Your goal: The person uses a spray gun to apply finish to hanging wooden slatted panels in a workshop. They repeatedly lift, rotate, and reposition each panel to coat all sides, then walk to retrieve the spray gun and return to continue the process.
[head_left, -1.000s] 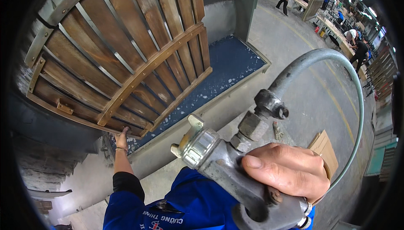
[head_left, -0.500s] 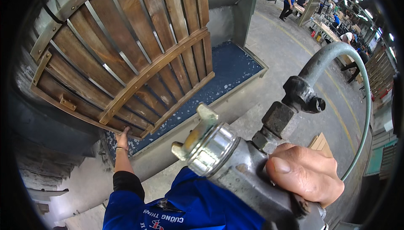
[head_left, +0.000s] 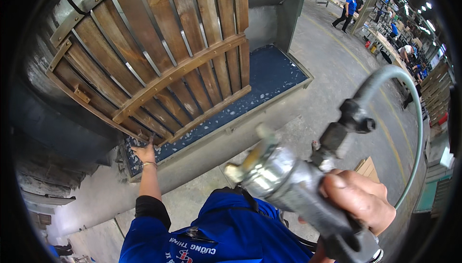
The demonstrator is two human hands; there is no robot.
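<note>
My right hand (head_left: pixel 358 198) grips a metal spray gun (head_left: pixel 288 183) close to the camera, its nozzle pointing left and up. A grey hose (head_left: pixel 409 118) curves up from the gun's fitting and down the right side. My left hand (head_left: pixel 143 153) reaches forward and touches the lower corner of a slatted wooden panel (head_left: pixel 159 56). The panel leans tilted against a grey booth wall and stands on a dark blue mat (head_left: pixel 260 80). My blue sleeves and shirt fill the lower middle.
The blue mat lies in a low grey metal tray (head_left: pixel 269 114) on the concrete floor. A small stack of wood pieces (head_left: pixel 368 166) sits on the floor behind the gun. Several people in blue work at benches far back right (head_left: pixel 347 10).
The spray gun has swung lower and to the right in my right hand, blurred by motion. My left hand has stayed at the panel's lower corner.
</note>
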